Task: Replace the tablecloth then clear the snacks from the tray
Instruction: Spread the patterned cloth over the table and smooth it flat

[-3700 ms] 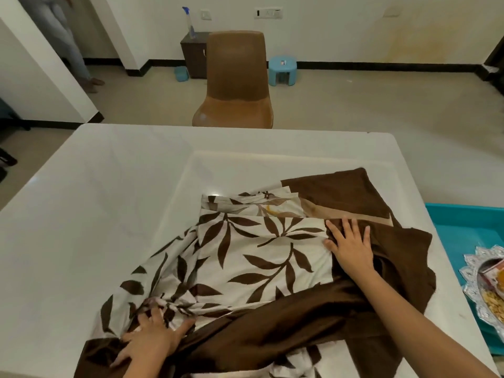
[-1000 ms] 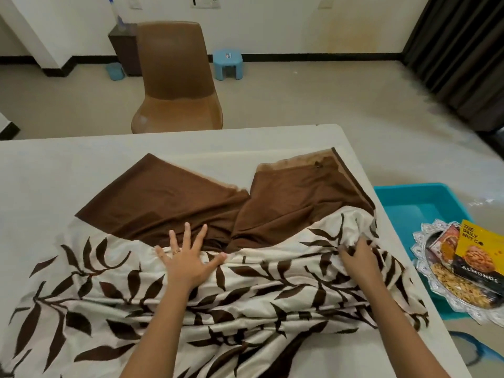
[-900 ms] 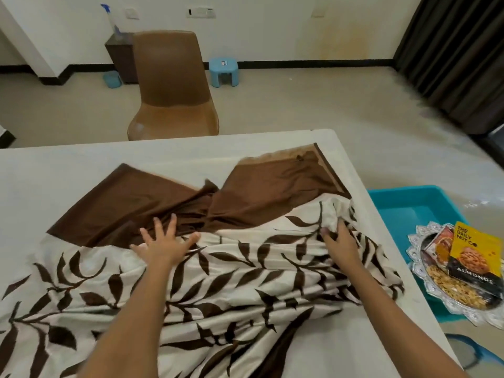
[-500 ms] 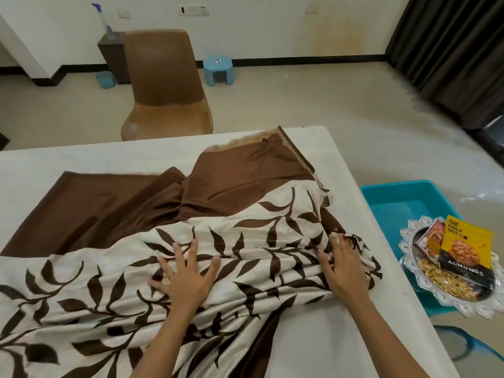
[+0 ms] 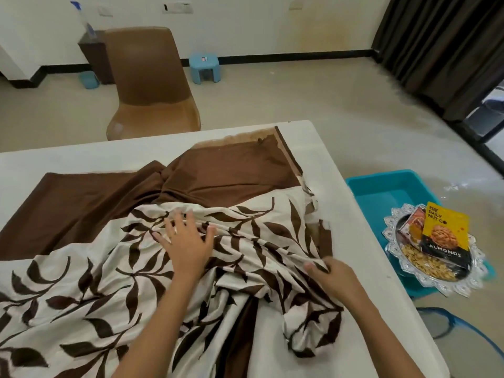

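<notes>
On the white table [image 5: 81,159], the cream leaf-printed tablecloth with a brown border [image 5: 90,274] lies rumpled, its long axis running left to right and its brown band toward the far edge. Spreading looks half done: the left grip [image 5: 188,246] rests flat and unclenched on it, and the right grip [image 5: 334,276] pinches a fold, which next needs drawing toward the near right corner.

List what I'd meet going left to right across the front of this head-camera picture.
Left hand pressing flat on the leaf-print tablecloth → right hand pinching a fold of it → almonds packet on the silver tray.
</notes>
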